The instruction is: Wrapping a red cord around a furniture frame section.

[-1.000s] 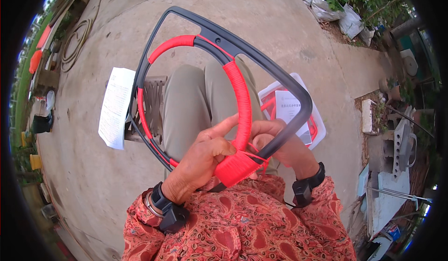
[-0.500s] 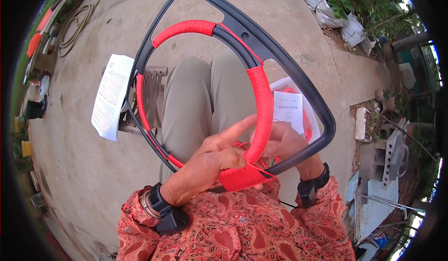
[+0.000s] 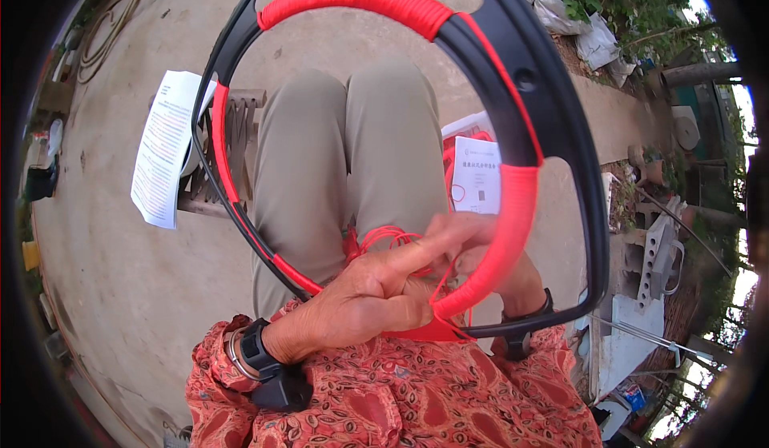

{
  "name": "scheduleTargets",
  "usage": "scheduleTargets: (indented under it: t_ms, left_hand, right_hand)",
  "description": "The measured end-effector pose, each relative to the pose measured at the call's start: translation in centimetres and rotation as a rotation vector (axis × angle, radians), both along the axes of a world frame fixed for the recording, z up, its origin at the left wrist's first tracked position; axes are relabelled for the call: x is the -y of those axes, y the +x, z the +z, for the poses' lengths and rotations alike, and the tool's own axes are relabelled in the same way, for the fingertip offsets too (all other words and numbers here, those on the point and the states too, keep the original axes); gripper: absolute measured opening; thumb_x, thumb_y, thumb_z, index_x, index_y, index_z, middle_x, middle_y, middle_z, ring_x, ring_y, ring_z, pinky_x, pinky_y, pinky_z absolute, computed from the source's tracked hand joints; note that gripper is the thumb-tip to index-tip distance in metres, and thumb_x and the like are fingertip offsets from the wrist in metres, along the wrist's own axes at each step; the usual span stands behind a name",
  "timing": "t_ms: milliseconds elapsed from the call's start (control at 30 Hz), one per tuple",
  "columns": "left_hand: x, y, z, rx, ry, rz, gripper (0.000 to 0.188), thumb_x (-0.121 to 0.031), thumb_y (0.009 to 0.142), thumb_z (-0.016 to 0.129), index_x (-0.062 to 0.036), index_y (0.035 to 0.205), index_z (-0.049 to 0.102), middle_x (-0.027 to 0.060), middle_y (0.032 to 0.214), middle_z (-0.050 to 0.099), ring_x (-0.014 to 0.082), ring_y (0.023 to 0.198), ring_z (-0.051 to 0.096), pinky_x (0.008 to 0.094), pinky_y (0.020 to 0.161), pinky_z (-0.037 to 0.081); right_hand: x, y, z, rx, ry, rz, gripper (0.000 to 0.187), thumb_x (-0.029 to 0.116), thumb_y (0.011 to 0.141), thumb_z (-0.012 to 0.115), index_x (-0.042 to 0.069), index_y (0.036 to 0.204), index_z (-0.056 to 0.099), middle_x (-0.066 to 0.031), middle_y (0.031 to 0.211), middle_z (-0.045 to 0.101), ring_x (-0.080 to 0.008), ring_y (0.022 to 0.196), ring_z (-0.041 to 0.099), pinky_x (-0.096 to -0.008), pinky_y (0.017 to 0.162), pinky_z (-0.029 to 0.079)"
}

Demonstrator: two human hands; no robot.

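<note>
A black rigid frame [image 3: 525, 52] with a round inner ring tilts over my lap, large in view. Tight turns of red cord [image 3: 513, 200] cover parts of the ring. My left hand [image 3: 360, 300] is at the ring's lower end, its fingers closed on the cord and its index finger stretched towards the other hand. Behind the ring's lower right curve, my right hand [image 3: 469, 230] is blurred and partly hidden, its fingers bent around the thin cord. Loose loops of red cord [image 3: 388, 236] lie between my knees and hands.
A printed sheet [image 3: 167, 156] hangs over a low slatted stool [image 3: 240, 140] on the left. Beyond the ring, a white booklet [image 3: 477, 172] rests on a tray with red cord. Concrete blocks [image 3: 641, 264] and metal rods stand at right; a coiled hose [image 3: 108, 32] lies far left.
The frame has come closer and swung to the right and up, its top now out of view. My hands have shifted a little with it. More loose cord shows over my lap.
</note>
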State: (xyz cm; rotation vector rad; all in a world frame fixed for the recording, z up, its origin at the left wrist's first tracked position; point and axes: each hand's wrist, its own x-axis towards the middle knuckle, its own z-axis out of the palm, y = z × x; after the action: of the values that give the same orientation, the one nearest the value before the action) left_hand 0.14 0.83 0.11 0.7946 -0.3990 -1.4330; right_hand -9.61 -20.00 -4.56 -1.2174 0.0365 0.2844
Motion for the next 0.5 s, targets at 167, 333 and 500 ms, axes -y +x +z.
scheduleTargets:
  t_ms: [167,333,500]
  left_hand:
    - [0.1,-0.7,-0.3,-0.008,0.034,-0.022,0.081,0.012,0.078,0.045,-0.0060,0.154,0.021,-0.0082,0.067,0.045,0.0010,0.058,0.034,0.0189,0.053,0.025]
    - [0.0,-0.5,-1.2,0.106,-0.024,-0.113,0.078,0.006,0.085,0.052,-0.0122,0.154,0.023,-0.0066,0.065,0.043,0.0026,0.063,0.039,0.0202,0.061,0.035]
    - [0.4,-0.9,-0.7,0.110,-0.012,-0.086,0.075,0.008,0.084,0.052,-0.0110,0.152,0.028,-0.0058,0.067,0.048,0.0015,0.069,0.044,0.0174,0.069,0.039]
  right_hand:
    - [-1.7,0.2,0.5,-0.088,0.558,-0.090,0.018,0.017,0.092,0.063,0.003,0.090,0.053,-0.0057,0.075,0.054,-0.0119,0.060,0.049,-0.0261,0.054,0.040]
    - [-3.3,-1.1,0.3,-0.103,0.912,-0.117,0.022,0.022,0.098,0.059,0.005,0.104,0.048,-0.0019,0.069,0.050,-0.0089,0.048,0.039,-0.0237,0.044,0.031]
    - [-2.0,-1.9,0.8,-0.234,0.758,0.017,0.024,0.026,0.098,0.058,0.006,0.107,0.047,0.0029,0.069,0.046,-0.0060,0.053,0.040,-0.0227,0.048,0.032]
